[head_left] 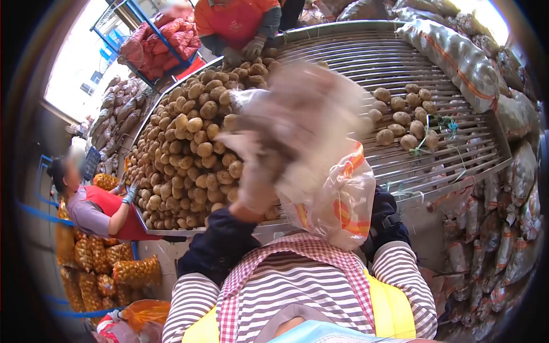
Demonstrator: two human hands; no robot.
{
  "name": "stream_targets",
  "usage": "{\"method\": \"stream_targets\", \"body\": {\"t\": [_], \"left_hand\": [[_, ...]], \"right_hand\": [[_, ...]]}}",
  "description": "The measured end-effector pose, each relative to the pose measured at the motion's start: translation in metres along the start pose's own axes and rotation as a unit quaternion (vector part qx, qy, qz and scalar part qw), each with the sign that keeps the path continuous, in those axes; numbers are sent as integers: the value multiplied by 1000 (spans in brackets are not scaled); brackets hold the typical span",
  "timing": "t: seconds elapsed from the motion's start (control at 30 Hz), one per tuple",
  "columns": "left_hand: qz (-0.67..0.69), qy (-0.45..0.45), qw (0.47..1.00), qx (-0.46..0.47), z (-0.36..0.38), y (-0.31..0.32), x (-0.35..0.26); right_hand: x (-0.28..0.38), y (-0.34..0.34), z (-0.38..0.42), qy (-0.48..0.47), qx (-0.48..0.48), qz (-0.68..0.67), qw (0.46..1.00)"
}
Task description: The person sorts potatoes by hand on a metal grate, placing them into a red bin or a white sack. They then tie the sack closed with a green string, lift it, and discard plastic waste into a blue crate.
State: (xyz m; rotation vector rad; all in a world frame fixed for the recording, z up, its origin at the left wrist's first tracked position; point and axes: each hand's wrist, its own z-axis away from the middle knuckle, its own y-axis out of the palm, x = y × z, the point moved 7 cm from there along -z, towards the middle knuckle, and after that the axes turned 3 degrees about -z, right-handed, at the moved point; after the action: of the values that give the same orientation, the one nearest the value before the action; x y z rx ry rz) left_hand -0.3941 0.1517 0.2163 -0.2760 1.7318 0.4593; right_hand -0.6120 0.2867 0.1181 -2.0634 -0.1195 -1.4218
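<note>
My left hand [257, 180], in a pale glove, is raised over the near edge of the potato heap, beside a whitish plastic bag [320, 108] that is smeared by motion. Its fingers are too blurred to read. The lower part of the bag [349, 214], clear with orange and red stripes, hangs in front of my chest. Behind it my right hand is hidden; only the dark right sleeve shows. Many brown potatoes [189, 137] are piled on the left of the slatted metal table [457, 154]. Several more potatoes [401, 118] lie on the slats at the right.
A co-worker in red and orange [237, 23] has gloved hands at the heap's far edge. Another person in a red apron [103, 208] stands at its left. A long filled sack [452, 60] lies along the table's right rim. Netted sacks [137, 271] are stacked at lower left.
</note>
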Motion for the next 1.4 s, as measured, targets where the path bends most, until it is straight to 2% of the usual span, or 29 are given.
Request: {"method": "stream_targets", "body": {"t": [0.03, 0.07, 0.1, 0.2, 0.27, 0.3, 0.37, 0.4, 0.43, 0.47, 0.53, 0.57, 0.63, 0.67, 0.7, 0.73, 0.77, 0.8, 0.87, 0.97, 1.03, 1.07, 1.13, 1.23, 1.27, 1.3, 1.33, 1.37, 1.4], "left_hand": [[-123, 80, 987, -72, -3, -11, -23], [218, 30, 965, -140, -4, -23, -24], [174, 23, 956, -236, 1, -70, 2], [149, -88, 925, -338, 9, -120, 68], [212, -102, 945, -228, -3, -77, 77], [-83, -58, 979, -179, -11, -56, 61], [-195, 56, 979, -33, -18, 18, 36], [-497, 74, 862, 72, -29, 28, 84], [-391, 84, 910, 113, -22, 48, 83], [-42, -110, 987, 112, -20, 83, 42], [-187, 54, 967, 162, -18, 101, 17], [-186, 55, 966, 168, -17, 99, 12], [-104, -102, 973, 177, -8, 78, 20], [-155, -85, 981, 77, -14, 57, 8], [3, -66, 996, -62, -12, 44, -3], [115, -74, 986, -92, -13, 14, 17], [-12, 0, 998, -64, -21, 6, -9], [25, -43, 995, -85, -21, 3, -14], [-18, 9, 996, -84, -34, 11, -30], [55, -44, 997, 14, -52, 51, -3], [-89, -64, 992, 66, -62, 90, -1], [-190, -26, 978, 77, -71, 87, 29], [-222, -147, 962, 61, -76, 75, 67], [-213, -123, 969, -21, -69, 53, 59], [-137, -136, 980, -56, -63, 47, 57], [-398, 12, 917, -36, -60, 31, 53], [-618, 165, 769, -8, -52, 21, 59], [-354, 66, 929, -79, -52, -15, 75], [-54, -46, 987, -145, -47, -41, 97]], "right_hand": [[1, -6, 4, -5, 0, -10, 1000], [2, -10, 9, -8, 0, -20, 1000], [2, -15, 12, -11, 1, -28, 1000], [4, -31, 24, -19, -1, -47, 999], [6, -40, 32, -23, -3, -58, 998], [5, -45, 36, -21, -5, -61, 998], [5, -52, 42, -23, -3, -64, 998], [5, -55, 46, -23, -2, -67, 998], [4, -59, 49, -21, -2, -68, 997], [3, -64, 53, -19, -2, -70, 997], [2, -72, 58, -17, -4, -73, 997], [1, -75, 61, -17, -6, -74, 997], [0, -79, 59, -16, -5, -78, 997], [0, -80, 60, -15, -8, -78, 997], [-1, -81, 58, -15, -10, -80, 997], [-2, -82, 57, -14, -11, -83, 996], [-1, -80, 54, -16, -10, -84, 996], [-1, -80, 51, -18, -10, -84, 996], [1, -79, 47, -20, -8, -87, 996], [2, -77, 43, -24, -4, -89, 996], [2, -77, 41, -24, -4, -89, 996], [1, -77, 40, -24, -3, -88, 996], [0, -78, 37, -23, -7, -87, 996], [-8, -83, 23, -18, -32, -71, 997], [-13, -86, 13, -15, -46, -61, 997], [-21, -90, 2, -10, -63, -51, 997], [-35, -93, -15, 9, -83, -34, 996], [-51, -108, -19, 27, -117, -16, 993], [-73, -123, -28, 62, -145, 7, 987]]}}
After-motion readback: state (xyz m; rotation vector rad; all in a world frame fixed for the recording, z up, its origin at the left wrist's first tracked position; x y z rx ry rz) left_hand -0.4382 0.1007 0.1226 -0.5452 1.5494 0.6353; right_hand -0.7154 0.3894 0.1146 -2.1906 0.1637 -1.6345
